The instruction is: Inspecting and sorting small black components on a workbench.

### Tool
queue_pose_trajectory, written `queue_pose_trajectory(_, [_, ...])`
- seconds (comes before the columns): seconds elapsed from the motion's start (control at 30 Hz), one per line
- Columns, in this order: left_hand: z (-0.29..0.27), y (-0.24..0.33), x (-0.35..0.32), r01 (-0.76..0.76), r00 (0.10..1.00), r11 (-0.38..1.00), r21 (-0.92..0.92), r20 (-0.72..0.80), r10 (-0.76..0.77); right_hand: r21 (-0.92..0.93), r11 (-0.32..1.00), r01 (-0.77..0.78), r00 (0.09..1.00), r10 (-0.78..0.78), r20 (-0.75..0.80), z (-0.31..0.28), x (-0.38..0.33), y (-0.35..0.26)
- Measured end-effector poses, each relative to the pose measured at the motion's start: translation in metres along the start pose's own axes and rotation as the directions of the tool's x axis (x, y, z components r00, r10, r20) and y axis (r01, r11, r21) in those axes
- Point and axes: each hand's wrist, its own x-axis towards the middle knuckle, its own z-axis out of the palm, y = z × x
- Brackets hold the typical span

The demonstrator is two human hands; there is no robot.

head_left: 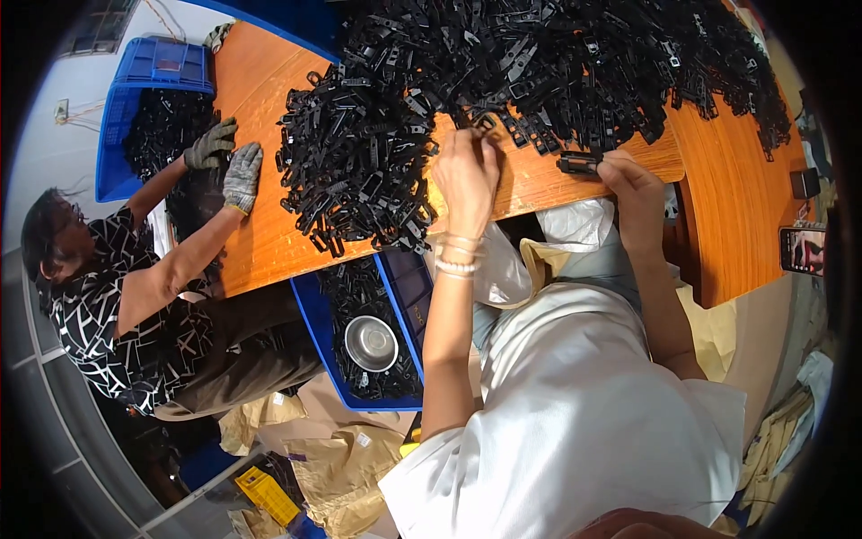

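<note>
My right hand [636, 193] pinches a short black plastic clip-like part [579, 163] above the table's near edge. A big heap of similar slim black plastic parts [503, 63] spreads over the orange wooden table [530, 184]. At the front of that heap, my left hand [467, 175] has its fingers bent and drawn together on a black part [462, 117], mostly hidden by the fingers. Left of this hand, a second mound of the parts [359, 162] reaches the table edge. The exact kind of the parts is too small to tell.
A co-worker in grey gloves [241, 178] leans at the table's left side beside a blue crate [162, 63] of black parts. Below the table edge, another blue crate [337, 386] holds parts and a metal bowl [371, 343]. A phone [802, 250] stands at the right.
</note>
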Motion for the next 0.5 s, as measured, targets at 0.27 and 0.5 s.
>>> queue_pose_trajectory(0.27, [-0.001, 0.016, -0.033, 0.376, 0.927, 0.345, -0.86, 0.358, -0.117, 0.248, 0.922, -0.297, 0.955, 0.284, 0.089, 0.023, 0.007, -0.009])
queue_pose_trajectory(0.5, [-0.006, 0.019, -0.038, 0.267, 0.954, 0.558, -0.786, 0.298, -0.037, 0.133, 0.98, -0.147, 0.989, 0.142, 0.046, 0.027, -0.001, -0.007])
